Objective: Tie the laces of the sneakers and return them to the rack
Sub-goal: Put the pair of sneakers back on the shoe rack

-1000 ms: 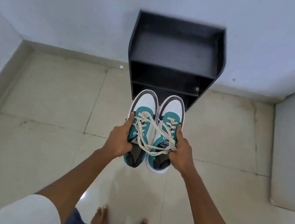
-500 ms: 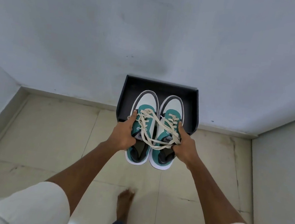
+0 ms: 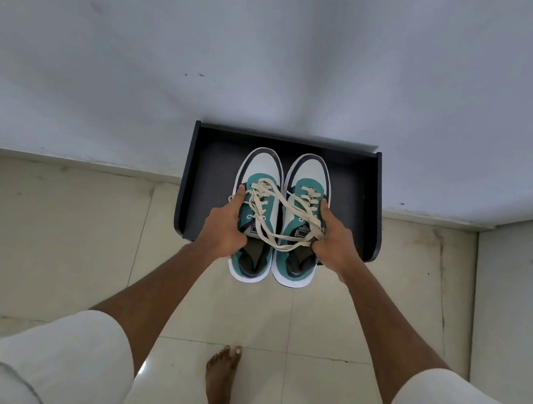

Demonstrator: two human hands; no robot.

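Two teal, white and grey sneakers are held side by side, toes pointing away from me, over the top of the black rack [image 3: 364,197]. My left hand [image 3: 225,227] grips the outer side of the left sneaker [image 3: 263,174]. My right hand [image 3: 334,240] grips the outer side of the right sneaker [image 3: 310,177]. Loose cream laces [image 3: 276,216] cross between both shoes in a tangle. The heels stick out past the rack's front edge.
The rack stands against a pale wall [image 3: 277,52] on a beige tiled floor [image 3: 54,226]. A second wall or panel [image 3: 523,283] rises at the right. My bare foot [image 3: 222,374] is on the tiles below the shoes.
I have stepped closer to the rack and lifted the sneakers forward, from in front of the rack's shelves to above its top. Both hands kept their grip.
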